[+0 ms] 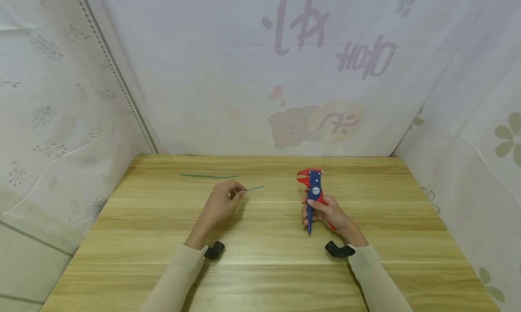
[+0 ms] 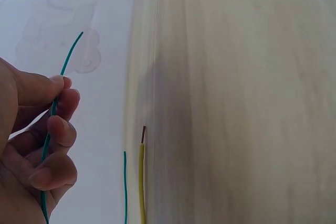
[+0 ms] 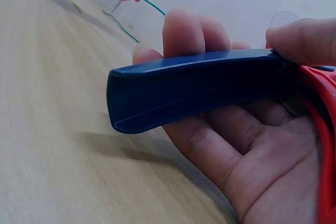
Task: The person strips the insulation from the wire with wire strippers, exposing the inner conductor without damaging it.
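Observation:
My left hand pinches a thin green wire between thumb and fingertips. In the left wrist view the green wire runs down across the palm, its free end sticking up past the thumb. On the right, my right hand grips a wire stripper with a blue body and red jaws, which stand apart and point left with nothing between them. Its blue handle fills much of the right wrist view, fingers wrapped around it. A gap separates the held wire from the tool.
Behind the left hand, a second green wire lies on the wooden table. A yellow wire with a bare copper end lies near it, mostly hidden in the head view. Between the hands is a tiny yellow scrap. Printed curtains surround the table.

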Action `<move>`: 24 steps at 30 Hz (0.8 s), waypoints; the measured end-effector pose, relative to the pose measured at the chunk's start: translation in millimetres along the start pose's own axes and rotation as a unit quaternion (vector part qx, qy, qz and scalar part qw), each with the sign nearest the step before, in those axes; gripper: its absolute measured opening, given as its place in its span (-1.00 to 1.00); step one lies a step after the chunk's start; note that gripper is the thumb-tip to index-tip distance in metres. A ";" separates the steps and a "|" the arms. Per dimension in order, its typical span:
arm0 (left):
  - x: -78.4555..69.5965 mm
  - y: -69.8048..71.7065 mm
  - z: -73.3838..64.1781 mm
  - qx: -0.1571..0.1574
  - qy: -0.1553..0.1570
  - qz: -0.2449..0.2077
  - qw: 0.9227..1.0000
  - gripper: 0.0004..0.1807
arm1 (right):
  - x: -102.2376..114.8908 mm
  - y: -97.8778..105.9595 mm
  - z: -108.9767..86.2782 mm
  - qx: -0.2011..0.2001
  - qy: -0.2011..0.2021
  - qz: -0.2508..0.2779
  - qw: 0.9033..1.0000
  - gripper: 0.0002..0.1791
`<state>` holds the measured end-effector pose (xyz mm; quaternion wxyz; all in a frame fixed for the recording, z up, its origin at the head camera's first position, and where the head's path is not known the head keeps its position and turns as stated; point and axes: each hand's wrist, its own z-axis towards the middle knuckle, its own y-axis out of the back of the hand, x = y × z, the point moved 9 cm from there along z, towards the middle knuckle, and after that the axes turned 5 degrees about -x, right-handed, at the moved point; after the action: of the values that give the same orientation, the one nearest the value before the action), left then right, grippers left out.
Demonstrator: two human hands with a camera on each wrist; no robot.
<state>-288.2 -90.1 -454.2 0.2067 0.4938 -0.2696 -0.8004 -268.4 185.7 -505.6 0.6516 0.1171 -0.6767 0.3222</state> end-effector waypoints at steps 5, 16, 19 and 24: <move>-4.9 -1.4 -0.5 0.000 -0.001 -0.009 1.000 -0.93 | -0.8 -3.1 -0.3 0.014 0.004 0.005 1.000 -0.75; -12.8 -6.2 5.8 -0.008 -0.003 -0.024 1.000 -0.93 | -3.9 -8.7 1.6 0.031 0.008 0.025 0.999 -0.74; -15.0 -7.6 6.9 -0.007 -0.003 -0.027 1.000 -0.94 | -5.1 -10.9 2.4 0.033 0.005 0.025 0.999 -0.75; -16.9 -9.2 7.7 -0.006 0.001 -0.034 0.999 -0.95 | -6.5 -15.9 2.8 0.039 -0.002 0.026 0.999 -0.75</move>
<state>-288.5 -71.2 -445.8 0.1825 0.5021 -0.2479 -0.8082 -260.7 170.2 -507.2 0.6365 0.1258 -0.6679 0.3646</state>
